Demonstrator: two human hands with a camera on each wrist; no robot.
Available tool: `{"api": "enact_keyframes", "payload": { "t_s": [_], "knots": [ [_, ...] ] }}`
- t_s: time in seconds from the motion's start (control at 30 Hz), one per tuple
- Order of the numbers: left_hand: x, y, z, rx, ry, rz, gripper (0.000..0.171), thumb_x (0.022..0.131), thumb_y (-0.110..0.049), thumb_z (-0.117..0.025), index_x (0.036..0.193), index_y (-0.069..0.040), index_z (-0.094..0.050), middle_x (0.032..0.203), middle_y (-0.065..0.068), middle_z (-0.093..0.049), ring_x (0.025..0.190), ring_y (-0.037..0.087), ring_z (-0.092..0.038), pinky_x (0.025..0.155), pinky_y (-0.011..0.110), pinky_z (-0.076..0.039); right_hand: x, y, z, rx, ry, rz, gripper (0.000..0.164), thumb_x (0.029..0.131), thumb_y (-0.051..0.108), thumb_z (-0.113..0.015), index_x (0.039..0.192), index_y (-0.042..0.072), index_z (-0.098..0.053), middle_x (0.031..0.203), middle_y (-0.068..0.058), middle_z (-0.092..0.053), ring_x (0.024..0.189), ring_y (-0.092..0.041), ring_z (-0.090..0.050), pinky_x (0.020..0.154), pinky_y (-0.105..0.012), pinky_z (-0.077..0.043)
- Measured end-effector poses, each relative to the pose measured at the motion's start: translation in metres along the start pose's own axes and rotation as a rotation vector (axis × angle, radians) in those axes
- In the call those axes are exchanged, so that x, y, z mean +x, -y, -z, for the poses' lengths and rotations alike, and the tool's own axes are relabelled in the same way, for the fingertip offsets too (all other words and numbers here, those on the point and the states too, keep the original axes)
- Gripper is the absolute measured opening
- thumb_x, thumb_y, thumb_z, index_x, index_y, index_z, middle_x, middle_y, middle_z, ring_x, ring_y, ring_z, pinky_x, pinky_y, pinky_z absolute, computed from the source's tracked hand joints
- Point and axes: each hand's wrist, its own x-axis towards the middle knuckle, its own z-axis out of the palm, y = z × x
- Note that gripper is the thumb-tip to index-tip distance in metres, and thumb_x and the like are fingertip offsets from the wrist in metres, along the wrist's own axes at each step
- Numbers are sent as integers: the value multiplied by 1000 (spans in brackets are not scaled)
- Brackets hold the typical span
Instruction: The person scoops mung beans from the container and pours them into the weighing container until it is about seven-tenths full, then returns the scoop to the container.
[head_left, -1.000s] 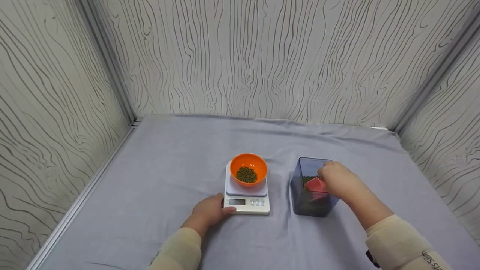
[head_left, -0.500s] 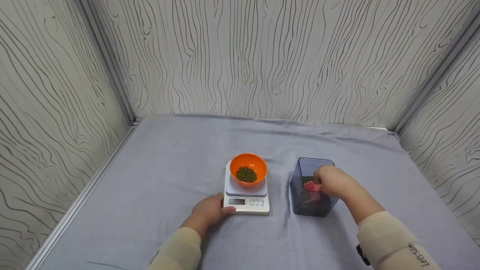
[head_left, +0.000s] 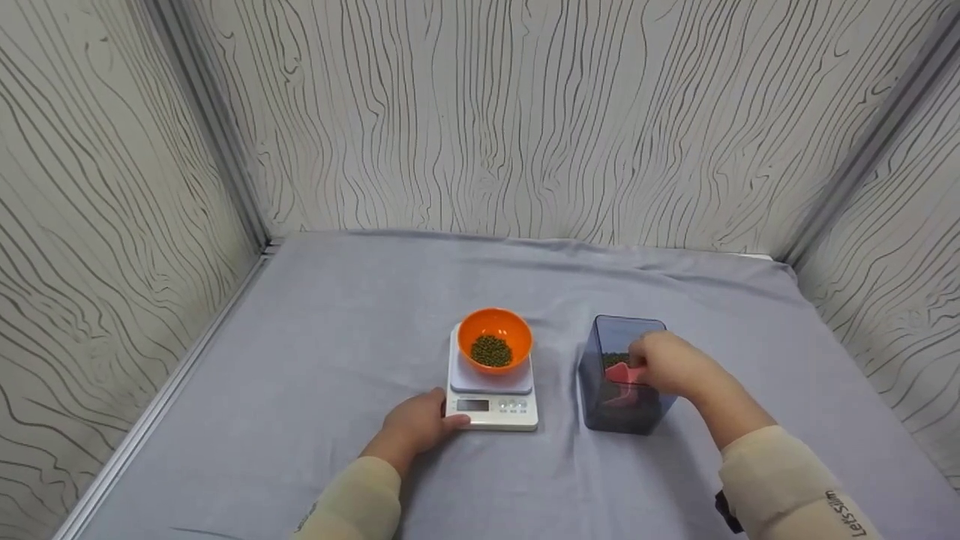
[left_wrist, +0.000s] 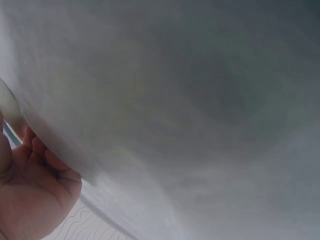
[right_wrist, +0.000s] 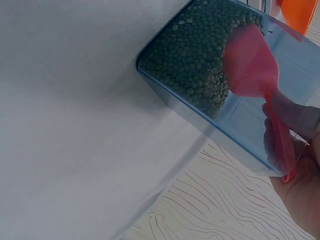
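Since one second ago, the right hand (head_left: 671, 361) has shifted slightly to the left together with the red scoop (right_wrist: 252, 67), while the left hand remains at the same place. Nearest are two cream sleeves (head_left: 780, 480), the right one bearing dark letters. Next comes the left hand (head_left: 418, 422), which grips the near left corner of the white kitchen scale (head_left: 513, 418): its thumb lies on top, and the other fingers are partly hidden at the side. The scale's display (head_left: 473, 405) is too small to read. To the right of the scale, well apart from it, stands a bluish transparent container (head_left: 600, 412) with green beans (right_wrist: 192, 60). The right hand's fingers are curled around the scoop's handle, and the scoop's head is inside this container, over the beans; whether it is loaded, I cannot tell. On the scale platform rests an orange bowl (head_left: 510, 324), holding a small heap of similar beans (head_left: 491, 351). Grey cloth (head_left: 337, 315) covers the desk, and behind it rises a white wall (head_left: 480, 112) with dark wavy lines.
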Motion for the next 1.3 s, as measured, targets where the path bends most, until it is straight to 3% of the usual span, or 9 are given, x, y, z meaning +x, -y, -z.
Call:
{"api": "enact_keyframes", "payload": {
  "t_s": [0.2,0.43,0.97,1.3],
  "knots": [
    [-1,-1,0,1,-11,-17,53,79,-54,-60,107,-10,-56,99,9,-63,91,27,-58,84,45,-42,-4,-1,9,11,-21,-8,16,69,1,-67,62,9,-54,59,3,-47,58,-14,-40,54,-30,-36],
    [-2,-2,2,16,-25,-31,52,79,-54,-60,105,-9,-56,95,9,-63,87,27,-58,82,45,-43,-9,-8,16,14,-78,24,17,70,4,-71,65,10,-56,63,3,-48,62,-12,-41,57,-31,-37],
    [-2,-2,2,-19,-12,-28,52,79,-53,-61,106,-10,-56,96,7,-62,86,25,-56,83,45,-42,-29,-28,19,184,-106,-86,10,75,10,-73,75,15,-64,74,3,-53,68,-14,-47,59,-29,-41],
    [-2,0,0,-6,-14,-19,52,79,-54,-61,107,-10,-57,97,7,-62,86,24,-56,83,45,-43,-42,-37,11,289,-174,-97,9,76,20,-74,79,16,-66,78,4,-56,70,-9,-50,61,-25,-44]
  ]
}}
